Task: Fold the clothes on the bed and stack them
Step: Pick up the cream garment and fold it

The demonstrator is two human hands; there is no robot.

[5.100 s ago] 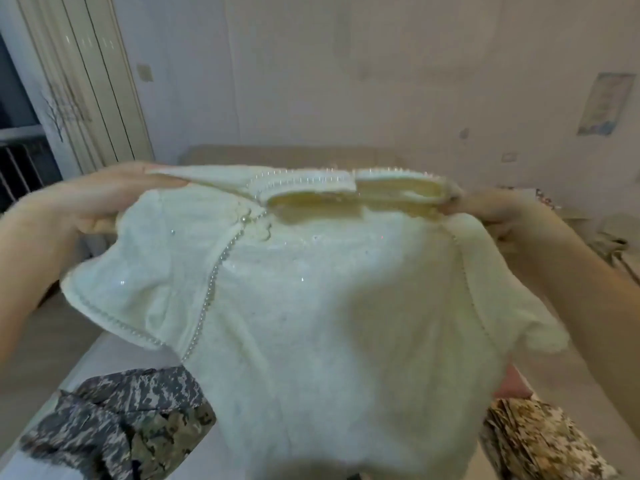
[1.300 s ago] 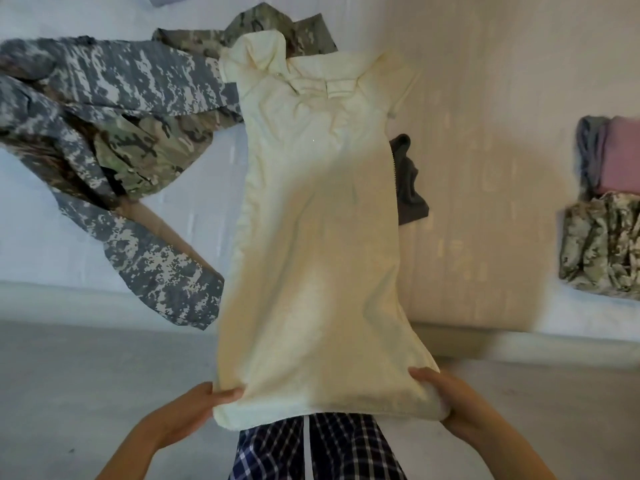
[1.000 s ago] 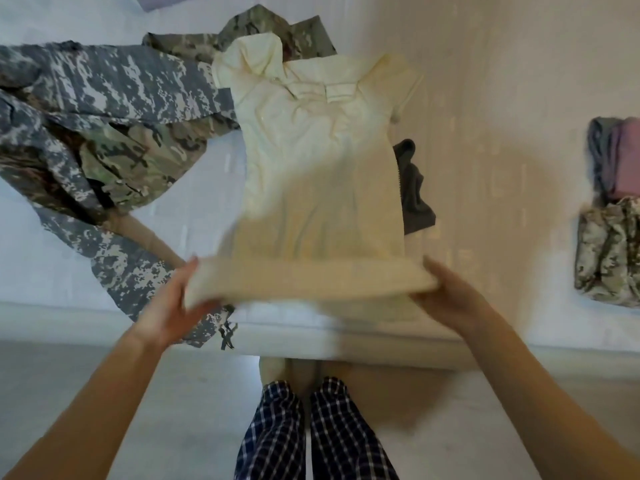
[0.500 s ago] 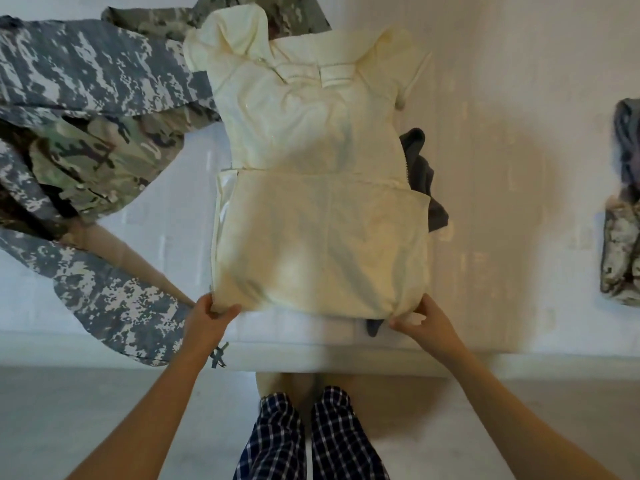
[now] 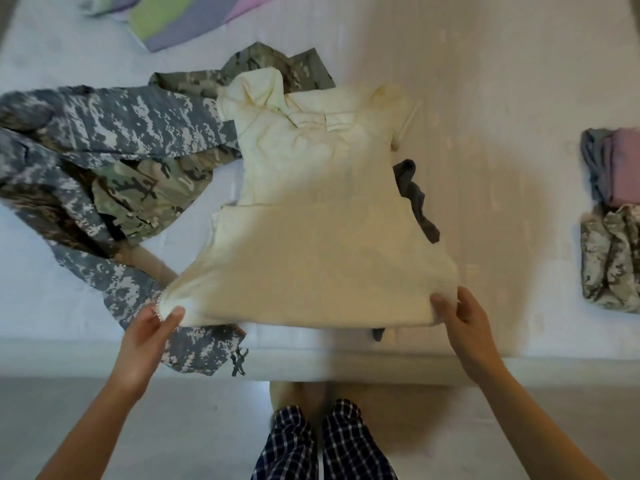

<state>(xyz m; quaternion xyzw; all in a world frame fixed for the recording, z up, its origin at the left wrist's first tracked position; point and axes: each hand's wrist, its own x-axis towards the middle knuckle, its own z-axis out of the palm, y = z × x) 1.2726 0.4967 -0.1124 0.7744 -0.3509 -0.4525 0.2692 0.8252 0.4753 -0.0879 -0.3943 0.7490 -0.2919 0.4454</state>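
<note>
A cream dress (image 5: 322,216) lies on the white bed (image 5: 502,174), collar at the far end, its lower half folded up over the body. My left hand (image 5: 152,327) pinches the near left corner of the fold, and my right hand (image 5: 457,313) grips the near right corner. The near edge is lifted a little off the bed. A grey digital-camouflage garment (image 5: 104,133) and a green camouflage one (image 5: 138,195) lie unfolded to the left. A dark grey garment (image 5: 415,199) pokes out from under the dress on the right.
Folded clothes stand at the right edge: a pink and grey piece (image 5: 616,164) behind a folded camouflage piece (image 5: 609,258). A striped pastel cloth (image 5: 180,19) lies at the far left. The bed's near edge runs just beyond my legs in checked trousers (image 5: 325,441).
The dress went from held up in the air to laid flat on the bed. Its hem was folded up over the body. Both hands now lift the near folded edge.
</note>
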